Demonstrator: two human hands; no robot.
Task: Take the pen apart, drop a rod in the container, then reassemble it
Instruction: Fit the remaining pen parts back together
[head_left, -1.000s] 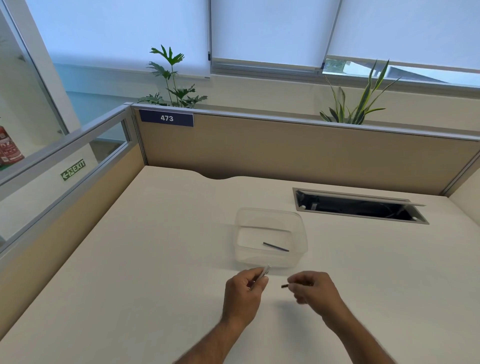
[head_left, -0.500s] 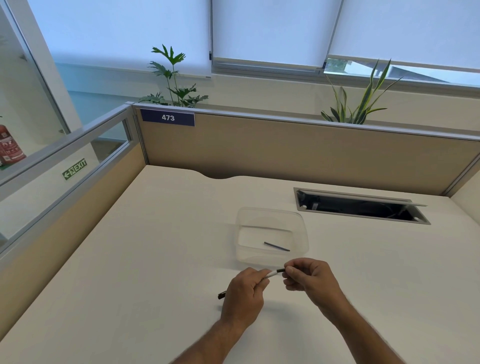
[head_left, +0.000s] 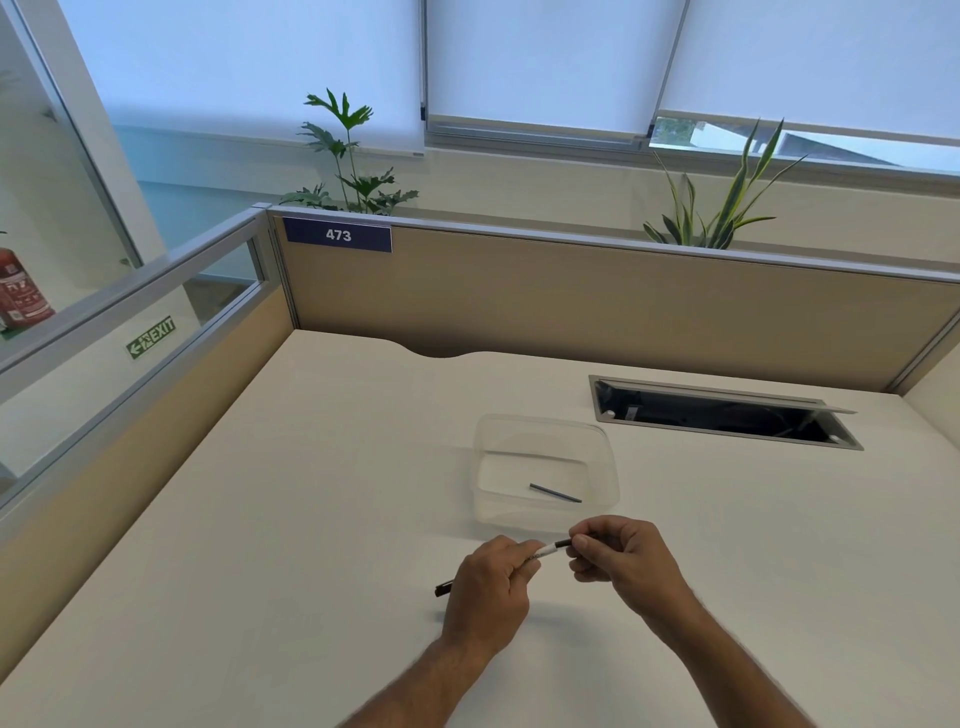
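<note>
A white pen (head_left: 545, 552) with dark ends is held between both hands just in front of the clear plastic container (head_left: 608, 470). My left hand (head_left: 485, 592) grips the pen's barrel, and its dark rear end sticks out to the left of the fist. My right hand (head_left: 621, 558) pinches the dark end piece at the pen's right end. A thin dark rod (head_left: 555, 492) lies slanted on the container's floor.
The cream desk (head_left: 311, 493) is walled by tan partitions at the back and left. An open cable slot (head_left: 722, 413) is set into the desk right of the container. Plants stand behind the back partition.
One second ago my hands were apart, the right holding a small dark piece. The right hand has since brought it to the pen's end, and both hands rose slightly toward the container.
</note>
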